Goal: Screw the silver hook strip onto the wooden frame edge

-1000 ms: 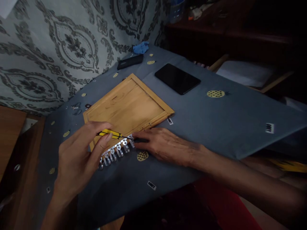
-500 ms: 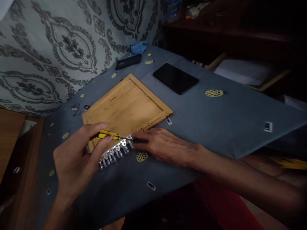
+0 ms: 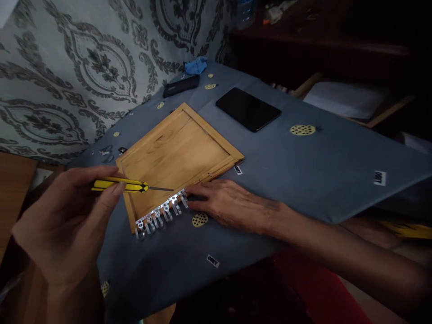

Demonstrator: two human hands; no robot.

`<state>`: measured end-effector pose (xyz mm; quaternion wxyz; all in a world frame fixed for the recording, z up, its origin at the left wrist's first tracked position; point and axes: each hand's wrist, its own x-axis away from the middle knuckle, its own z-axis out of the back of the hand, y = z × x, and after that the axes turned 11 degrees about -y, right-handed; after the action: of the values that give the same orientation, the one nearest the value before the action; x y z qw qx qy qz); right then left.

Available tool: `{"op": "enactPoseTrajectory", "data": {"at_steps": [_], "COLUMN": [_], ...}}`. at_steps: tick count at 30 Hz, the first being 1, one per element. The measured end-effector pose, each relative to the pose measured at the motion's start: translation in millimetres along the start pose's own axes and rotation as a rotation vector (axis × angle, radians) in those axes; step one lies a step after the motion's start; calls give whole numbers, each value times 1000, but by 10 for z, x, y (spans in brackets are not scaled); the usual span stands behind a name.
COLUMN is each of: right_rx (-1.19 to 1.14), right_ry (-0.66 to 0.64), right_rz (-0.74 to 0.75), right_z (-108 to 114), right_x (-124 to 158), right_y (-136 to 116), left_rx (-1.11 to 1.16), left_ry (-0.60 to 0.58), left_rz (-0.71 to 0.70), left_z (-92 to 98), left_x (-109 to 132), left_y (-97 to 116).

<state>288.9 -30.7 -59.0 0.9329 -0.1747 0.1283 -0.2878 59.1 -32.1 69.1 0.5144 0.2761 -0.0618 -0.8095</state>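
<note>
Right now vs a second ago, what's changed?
The left hand has moved left with the screwdriver, pulling its tip away from the right hand's fingertips. Nothing visibly let go. Right hand still at the end of the hooks; board and phone unmoved.

Small white labels with dark capital letters dot a blue-gray tablecloth (image 3: 303, 175) around a wooden board (image 3: 182, 148). The near label (image 3: 213, 261), on the wearer's side of the board, appears to read "OBEY," though blur leaves the letters uncertain. The corner label (image 3: 238, 170), just beside the board's right corner, carries similar lettering too blurred to confirm. The outer label (image 3: 380, 178), well to the right of the board, shows its word turned sideways, likewise unclear. A tiny pale mark (image 3: 131, 114) beyond the board is too small to read.
</note>
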Motion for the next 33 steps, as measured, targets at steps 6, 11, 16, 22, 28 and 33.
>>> {"op": "enactPoseTrajectory", "data": {"at_steps": [6,11,16,22,28,33], "right_rx": [5,-3,7,5,-30,-58], "right_ry": [-14,-9,17,-9,25,32], "right_rz": [8,6,18,1,4,13], "right_z": [14,-1,-40,-27,-31,-35], "right_x": [-7,-5,-3,-9,5,2], "right_y": [-4,3,14,7,6,11], "left_rx": [23,4,6,16,29,23], "left_ry": [-11,-51,-59,-36,3,-15], "left_rz": [15,14,-8,-32,-19,-17], "left_z": [-131,-170,-197,-235,-242,-229], "left_x": [18,57,55,39,44,42], "left_y": [-42,-66,-57,-46,-55,-52]}}
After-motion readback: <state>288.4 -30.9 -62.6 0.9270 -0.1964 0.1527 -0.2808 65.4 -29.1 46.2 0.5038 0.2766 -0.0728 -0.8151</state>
